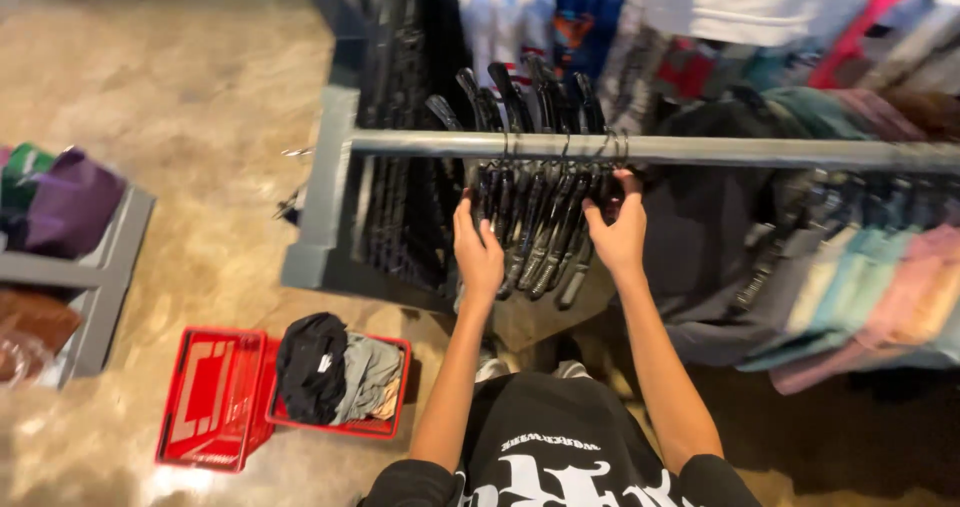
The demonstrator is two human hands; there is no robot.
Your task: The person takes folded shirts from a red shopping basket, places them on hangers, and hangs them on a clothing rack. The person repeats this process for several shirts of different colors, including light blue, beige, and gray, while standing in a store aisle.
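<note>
A: Hands status?
B: My left hand (478,255) and right hand (618,232) both sit on the bunch of empty black hangers (535,217), fingers curled round its two sides. Bunch hangs from the grey rail (700,150).
A: Nearby?
B: Red basket (340,377) of clothes on the floor, lower left.

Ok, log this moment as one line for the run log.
left hand: on empty black hangers | right hand: gripping same bunch | hangers: on grey rail | red basket: on floor, holds clothes
</note>
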